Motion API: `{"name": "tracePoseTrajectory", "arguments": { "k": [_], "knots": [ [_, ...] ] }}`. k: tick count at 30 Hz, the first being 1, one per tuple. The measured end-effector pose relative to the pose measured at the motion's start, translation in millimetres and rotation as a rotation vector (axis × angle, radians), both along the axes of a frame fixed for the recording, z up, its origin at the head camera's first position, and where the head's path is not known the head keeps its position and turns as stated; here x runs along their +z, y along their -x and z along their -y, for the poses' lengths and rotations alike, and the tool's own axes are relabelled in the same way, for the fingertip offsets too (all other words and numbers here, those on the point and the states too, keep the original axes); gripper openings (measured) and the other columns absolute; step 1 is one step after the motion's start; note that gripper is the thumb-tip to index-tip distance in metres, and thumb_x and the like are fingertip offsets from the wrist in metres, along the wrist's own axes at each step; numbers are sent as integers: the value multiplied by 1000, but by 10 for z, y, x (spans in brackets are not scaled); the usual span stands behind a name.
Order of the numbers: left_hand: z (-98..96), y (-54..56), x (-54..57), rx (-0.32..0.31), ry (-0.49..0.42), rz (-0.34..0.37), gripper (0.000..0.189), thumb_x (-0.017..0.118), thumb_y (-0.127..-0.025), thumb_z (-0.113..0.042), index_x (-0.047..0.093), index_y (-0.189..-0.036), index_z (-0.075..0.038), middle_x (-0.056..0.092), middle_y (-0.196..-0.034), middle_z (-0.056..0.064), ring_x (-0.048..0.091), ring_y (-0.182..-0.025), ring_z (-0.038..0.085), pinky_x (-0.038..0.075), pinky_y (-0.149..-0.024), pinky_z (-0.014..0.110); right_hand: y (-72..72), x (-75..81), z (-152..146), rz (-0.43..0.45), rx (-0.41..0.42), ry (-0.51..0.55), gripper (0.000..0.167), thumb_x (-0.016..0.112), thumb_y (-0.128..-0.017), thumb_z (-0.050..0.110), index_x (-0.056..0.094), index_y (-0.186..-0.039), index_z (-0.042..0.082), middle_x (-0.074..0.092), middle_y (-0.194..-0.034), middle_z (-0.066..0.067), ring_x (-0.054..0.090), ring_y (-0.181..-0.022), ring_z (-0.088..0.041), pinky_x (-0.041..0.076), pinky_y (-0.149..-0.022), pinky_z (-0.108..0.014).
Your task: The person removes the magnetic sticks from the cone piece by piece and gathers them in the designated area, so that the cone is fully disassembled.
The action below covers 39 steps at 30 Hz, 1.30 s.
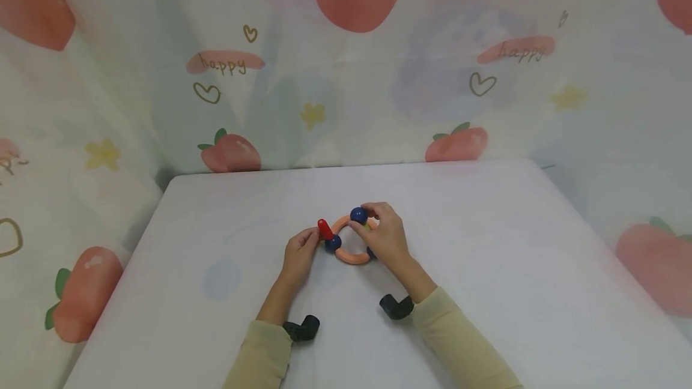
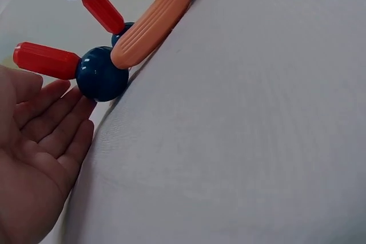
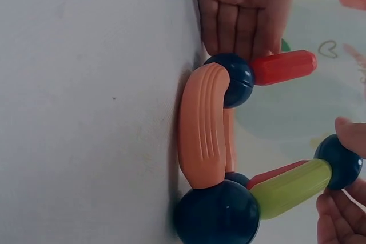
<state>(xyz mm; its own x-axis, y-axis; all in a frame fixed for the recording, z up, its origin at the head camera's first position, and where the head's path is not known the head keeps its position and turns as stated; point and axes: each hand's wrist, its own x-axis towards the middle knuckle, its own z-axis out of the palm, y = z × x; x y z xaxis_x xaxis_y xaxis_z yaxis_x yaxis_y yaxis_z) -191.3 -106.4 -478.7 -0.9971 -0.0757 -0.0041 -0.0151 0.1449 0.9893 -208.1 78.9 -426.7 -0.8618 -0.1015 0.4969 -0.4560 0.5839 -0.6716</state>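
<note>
A ring of orange curved rods (image 1: 354,257) joined by dark blue balls lies on the table. From its left blue ball (image 2: 102,75) a red rod (image 2: 46,61) sticks up, its other end free. My left hand (image 1: 300,254) is beside that ball, fairly straight fingertips touching it and the thumb close by the red rod. With thumb and fingers, my right hand (image 1: 386,236) pinches a raised blue ball (image 3: 338,161) above the ring. A green rod (image 3: 291,190) and a second red rod (image 2: 103,10) slope down from this ball to balls of the ring.
The white table (image 1: 162,293) reaches back to a curtain (image 1: 346,89) printed with fruit, hearts and the word happy. A black wrist device (image 1: 305,329) sits on the left wrist, another black device (image 1: 396,307) on the right.
</note>
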Motion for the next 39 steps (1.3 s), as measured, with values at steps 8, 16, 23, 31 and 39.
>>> {"name": "tracePoseTrajectory", "arguments": {
  "k": [8,16,23,31,39],
  "knots": [
    [-32,-32,29,-57,79,13,28,51,-95,-21,63,-112,-2,64,-108,7,53,-110,22,42,-93,39,-8,85,-93,27,13,-53,40,79,-73,16,64,-104,-3,58,-96,-12,55,-87,-25,49,-77,-40],
    [-87,-76,41,-104,103,45,26,53,-94,-21,63,-111,-4,63,-109,5,53,-109,20,42,-93,38,-44,177,-183,72,15,-137,42,77,-76,18,62,-109,-2,60,-100,-12,56,-91,-24,49,-78,-37],
    [-112,-148,25,-133,135,13,29,54,-93,-23,62,-112,-2,63,-109,7,54,-108,22,43,-92,39,-123,227,-153,59,-42,-199,43,79,-73,23,64,-107,1,58,-94,-13,56,-82,-27,50,-70,-34],
    [-137,-283,38,-197,185,-54,28,56,-92,-22,62,-111,-3,64,-106,6,57,-102,20,45,-89,38,-158,212,-114,59,-82,-219,41,78,-74,22,64,-104,-1,56,-89,-12,56,-74,-21,50,-64,-29],
    [-165,-420,99,-266,254,-77,28,57,-92,-19,60,-115,-4,62,-111,4,55,-105,18,42,-93,40,-144,227,-176,76,0,-165,38,79,-72,17,65,-103,-1,56,-90,-11,59,-77,-23,51,-66,-31]
  ]
}}
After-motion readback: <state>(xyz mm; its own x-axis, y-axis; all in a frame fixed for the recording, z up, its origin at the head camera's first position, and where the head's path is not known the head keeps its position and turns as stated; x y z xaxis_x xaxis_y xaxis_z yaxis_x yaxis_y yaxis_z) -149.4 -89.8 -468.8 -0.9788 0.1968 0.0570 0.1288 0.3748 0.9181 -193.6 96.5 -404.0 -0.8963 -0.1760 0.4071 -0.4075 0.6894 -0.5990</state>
